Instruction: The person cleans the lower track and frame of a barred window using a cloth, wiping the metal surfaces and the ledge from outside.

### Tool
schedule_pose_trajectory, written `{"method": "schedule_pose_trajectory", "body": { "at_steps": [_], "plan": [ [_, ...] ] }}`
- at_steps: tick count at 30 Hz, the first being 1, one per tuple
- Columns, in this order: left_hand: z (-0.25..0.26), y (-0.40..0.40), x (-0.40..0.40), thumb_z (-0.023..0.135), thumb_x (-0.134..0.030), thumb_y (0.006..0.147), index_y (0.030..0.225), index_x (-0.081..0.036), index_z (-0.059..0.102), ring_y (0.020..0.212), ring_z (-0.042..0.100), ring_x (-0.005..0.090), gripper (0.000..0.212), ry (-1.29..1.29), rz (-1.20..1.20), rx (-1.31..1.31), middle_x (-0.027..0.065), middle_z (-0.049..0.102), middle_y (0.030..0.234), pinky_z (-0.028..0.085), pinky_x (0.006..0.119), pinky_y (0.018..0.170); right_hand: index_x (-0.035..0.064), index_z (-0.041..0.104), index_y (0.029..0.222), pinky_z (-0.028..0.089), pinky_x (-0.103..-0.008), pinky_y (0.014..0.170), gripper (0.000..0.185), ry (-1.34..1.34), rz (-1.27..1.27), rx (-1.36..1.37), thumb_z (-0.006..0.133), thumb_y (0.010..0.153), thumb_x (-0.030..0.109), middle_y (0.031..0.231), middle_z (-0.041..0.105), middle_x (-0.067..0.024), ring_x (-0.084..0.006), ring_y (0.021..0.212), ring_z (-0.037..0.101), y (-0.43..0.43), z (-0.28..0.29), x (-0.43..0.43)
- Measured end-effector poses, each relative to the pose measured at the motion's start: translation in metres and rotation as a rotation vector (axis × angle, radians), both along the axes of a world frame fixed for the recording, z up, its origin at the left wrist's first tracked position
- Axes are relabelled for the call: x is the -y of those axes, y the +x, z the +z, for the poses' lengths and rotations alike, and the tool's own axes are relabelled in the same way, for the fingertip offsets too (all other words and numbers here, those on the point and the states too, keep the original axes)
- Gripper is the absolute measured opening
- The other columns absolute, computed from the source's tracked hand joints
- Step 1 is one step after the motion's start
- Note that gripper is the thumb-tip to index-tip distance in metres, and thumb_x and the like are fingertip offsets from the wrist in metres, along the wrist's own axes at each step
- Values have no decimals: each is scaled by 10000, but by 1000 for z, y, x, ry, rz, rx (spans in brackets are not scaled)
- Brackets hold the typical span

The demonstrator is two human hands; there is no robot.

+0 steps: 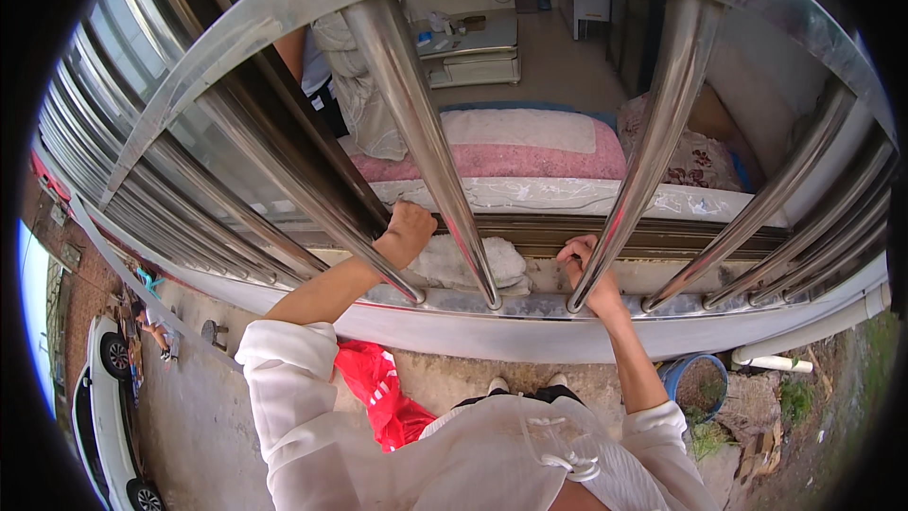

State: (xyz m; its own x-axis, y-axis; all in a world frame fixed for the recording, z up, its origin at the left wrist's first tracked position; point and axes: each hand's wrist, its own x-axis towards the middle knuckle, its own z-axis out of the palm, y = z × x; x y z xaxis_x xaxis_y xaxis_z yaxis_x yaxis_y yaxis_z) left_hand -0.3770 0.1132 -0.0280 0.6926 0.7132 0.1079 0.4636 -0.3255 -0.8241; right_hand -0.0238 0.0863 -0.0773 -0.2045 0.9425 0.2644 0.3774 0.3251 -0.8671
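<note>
My left hand [408, 231] reaches between steel bars to the lower corner of a brown sliding window frame [323, 124]. Its fingers are bent and mostly turned away, so a hold on the frame cannot be made out. My right hand [596, 277] is behind a polished steel bar [631, 156], close to the brown window track [681, 238]. That bar partly covers its loosely curled fingers; no object shows in them. Between my hands, a folded white cloth [472, 261] lies on the sill [550, 280], inside the bars.
Past the window are a bed with a pink cover [496, 149], a bunched curtain [362, 78] and part of a person [316, 78]. A red plastic bag [386, 394] hangs near my left side. Below are a blue bucket [699, 387], a tree stump [752, 408] and a parked white car [106, 411].
</note>
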Motion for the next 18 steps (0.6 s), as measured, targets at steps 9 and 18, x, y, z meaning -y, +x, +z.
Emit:
{"method": "schedule_pose_trajectory", "body": {
  "at_steps": [9, 18],
  "plan": [
    [56, 4, 64, 560, -175, 752, 733, -119, 612, 695, 610, 232, 79, -279, 397, 349, 79, 590, 729, 478, 350, 581, 17, 591, 801, 443, -304, 688, 149, -69, 20, -132, 478, 752, -67, 922, 501, -98, -205, 813, 536, -1, 17, 6],
    [51, 21, 30, 559, -61, 731, 831, -50, 644, 683, 625, 325, 132, -280, 185, 1001, 146, 625, 822, 511, 403, 660, 11, 599, 817, 440, -282, 696, 174, -22, 12, -175, 470, 752, -86, 947, 502, -98, -183, 788, 538, 0, 15, 4]
  ]
}}
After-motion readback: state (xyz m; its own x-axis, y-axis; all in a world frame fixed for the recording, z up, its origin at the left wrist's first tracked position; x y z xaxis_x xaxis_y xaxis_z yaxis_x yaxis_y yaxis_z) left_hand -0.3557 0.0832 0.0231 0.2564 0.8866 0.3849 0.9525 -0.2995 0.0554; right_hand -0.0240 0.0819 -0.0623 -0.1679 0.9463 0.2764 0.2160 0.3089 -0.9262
